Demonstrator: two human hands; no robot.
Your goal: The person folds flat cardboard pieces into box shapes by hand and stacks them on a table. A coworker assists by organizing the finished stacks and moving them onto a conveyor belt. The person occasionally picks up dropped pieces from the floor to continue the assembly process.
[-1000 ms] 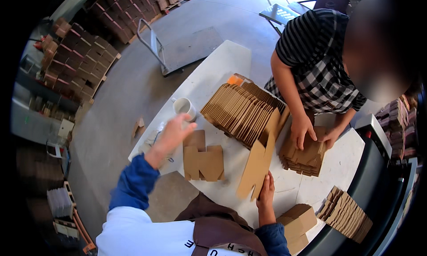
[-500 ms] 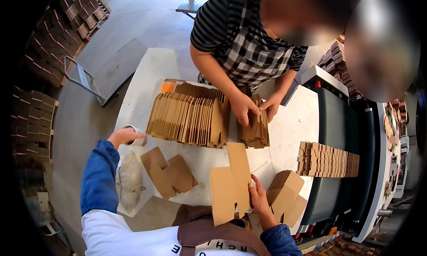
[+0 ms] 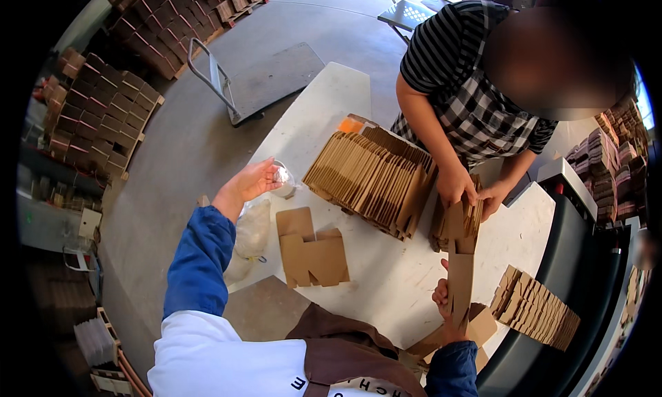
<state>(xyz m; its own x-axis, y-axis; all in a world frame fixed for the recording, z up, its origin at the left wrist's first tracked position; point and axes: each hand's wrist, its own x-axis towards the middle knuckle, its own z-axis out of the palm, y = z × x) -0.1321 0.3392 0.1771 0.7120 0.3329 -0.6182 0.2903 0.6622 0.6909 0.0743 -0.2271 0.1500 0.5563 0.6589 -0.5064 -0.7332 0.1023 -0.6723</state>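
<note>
My left hand reaches out with its fingers stretched beside a white cup at the table's left edge; its fingertips are at the rim. My right hand holds a flat brown cardboard blank by its side, stood up so that it shows nearly edge-on. Between my arms, another cardboard blank with cut notches lies on the table. Close to my left forearm rests a clear plastic bag with pale contents. Under my right hand more cardboard blanks lie partly hidden.
A long row of cardboard blanks stands on the white table. Opposite, a co-worker's hands handle a smaller stack. Right, a cardboard row lies on a dark conveyor belt. A flatbed cart stands beyond the table.
My right hand has turned the cardboard blank from broad side to nearly edge-on and moved it beside the co-worker's stack. My left hand has turned and drawn back at the cup. The view has swung left.
</note>
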